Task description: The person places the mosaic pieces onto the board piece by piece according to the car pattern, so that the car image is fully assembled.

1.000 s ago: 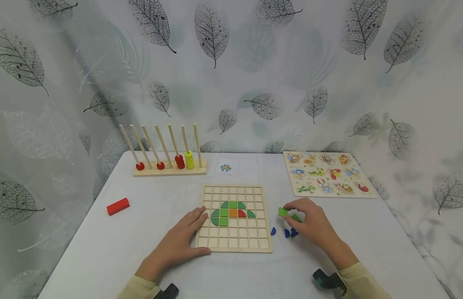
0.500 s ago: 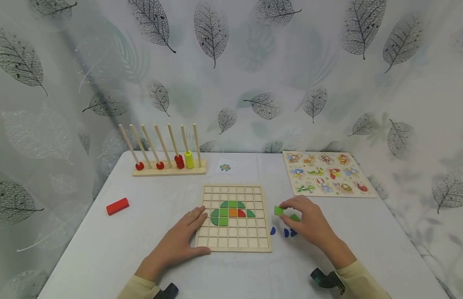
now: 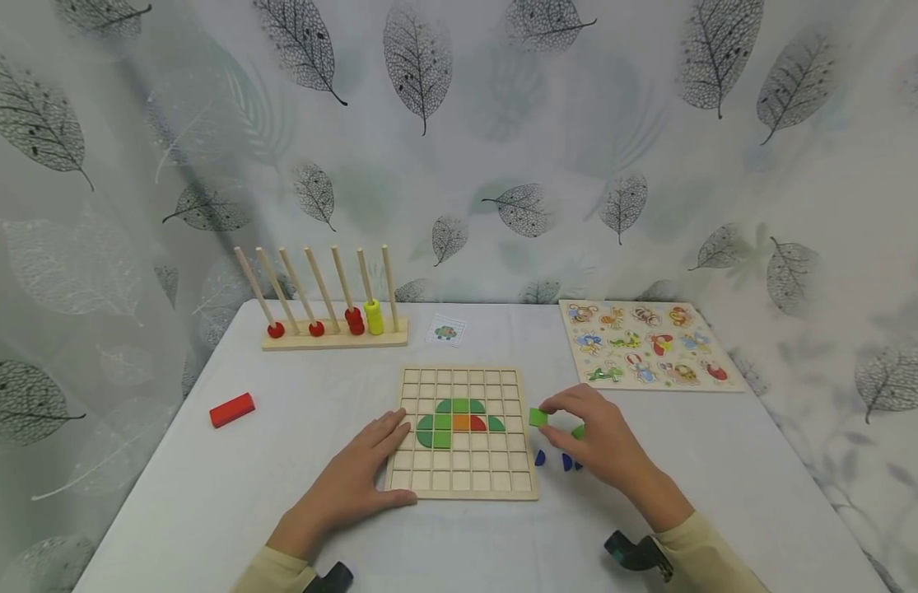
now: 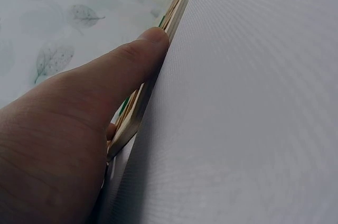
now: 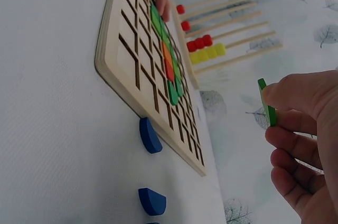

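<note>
We have a pattern part-built on the pale wooden grid board [image 3: 462,497]: dark green rounded tiles [image 3: 426,439] and flat light green square tiles [image 3: 443,440] sit in cells above the board's middle and towards its left side, with one orange square tile [image 3: 461,422] and one red rounded tile [image 3: 477,424] among them. We rest our left hand [image 3: 355,476] spread at the board's left edge, thumb along the near edge, gripping no tile. With our right hand [image 3: 603,436] we pinch a thin light green square [image 3: 538,417] between thumb and fingertip, off the desk [image 3: 207,502] and just beyond the board's right edge, apart from it. Left over to the right of the board are another green piece [image 3: 579,431], partly hidden by our fingers, and at least three small, curved dark blue pieces [image 3: 540,458]. Behind the board lies a small white printed card [image 3: 445,330] showing a green figure with an orange middle; it looks like our model, though it is too small to match cell by cell. We judge the pattern well begun but unfinished: its upper and left parts are filled, while the cells below the orange and red tiles are bare.
</note>
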Motion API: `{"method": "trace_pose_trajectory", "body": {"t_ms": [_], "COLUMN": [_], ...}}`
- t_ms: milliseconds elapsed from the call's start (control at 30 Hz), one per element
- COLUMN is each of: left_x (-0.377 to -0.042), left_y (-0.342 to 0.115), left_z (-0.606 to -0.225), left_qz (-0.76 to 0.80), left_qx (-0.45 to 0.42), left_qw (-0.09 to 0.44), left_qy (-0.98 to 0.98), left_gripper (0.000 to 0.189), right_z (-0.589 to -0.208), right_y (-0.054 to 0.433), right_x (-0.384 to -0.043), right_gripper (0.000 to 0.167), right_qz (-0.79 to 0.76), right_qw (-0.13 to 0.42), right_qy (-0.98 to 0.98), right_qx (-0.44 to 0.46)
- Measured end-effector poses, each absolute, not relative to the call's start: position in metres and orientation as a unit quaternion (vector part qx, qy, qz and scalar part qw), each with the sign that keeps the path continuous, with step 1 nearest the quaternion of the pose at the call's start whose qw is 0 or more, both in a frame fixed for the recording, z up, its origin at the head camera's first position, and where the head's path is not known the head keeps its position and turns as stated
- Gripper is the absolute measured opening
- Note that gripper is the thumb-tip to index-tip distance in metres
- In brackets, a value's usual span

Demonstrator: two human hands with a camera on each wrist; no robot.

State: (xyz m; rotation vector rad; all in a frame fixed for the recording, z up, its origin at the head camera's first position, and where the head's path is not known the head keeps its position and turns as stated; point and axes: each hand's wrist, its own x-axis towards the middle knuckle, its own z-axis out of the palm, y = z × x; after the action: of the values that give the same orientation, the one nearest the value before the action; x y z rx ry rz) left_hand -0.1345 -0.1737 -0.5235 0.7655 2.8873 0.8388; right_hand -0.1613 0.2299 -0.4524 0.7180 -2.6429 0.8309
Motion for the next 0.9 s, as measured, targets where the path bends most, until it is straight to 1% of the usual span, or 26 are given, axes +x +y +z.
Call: {"method": "trace_pose_trajectory", "body": {"t_ms": [400,667,900], "left_x": [-0.134,-0.135,-0.135], "left_y": [-0.173,-0.173,-0.174], "left_z": [-0.519,-0.520,-0.523], "left_qz": [0.269,0.270,0.271], "left_qx": [0.239,0.246,0.244], "left_qw": [0.038,0.019,0.021], "left_qy": [0.932,0.931,0.931], "left_gripper": [0.110,0.108,0.111], "right_z": [-0.449,-0.451,-0.453], "right_y": [0.215,0.207,0.198], "right_x": [-0.162,-0.164,-0.166], "right_gripper": [0.029,0.030,0.029], "right_qz": [0.300,0.303,0.307], "right_qw": [0.129,0.119,0.110], "right_qy": [-0.906,-0.907,-0.906], "right_qx": [0.269,0.268,0.271]}}
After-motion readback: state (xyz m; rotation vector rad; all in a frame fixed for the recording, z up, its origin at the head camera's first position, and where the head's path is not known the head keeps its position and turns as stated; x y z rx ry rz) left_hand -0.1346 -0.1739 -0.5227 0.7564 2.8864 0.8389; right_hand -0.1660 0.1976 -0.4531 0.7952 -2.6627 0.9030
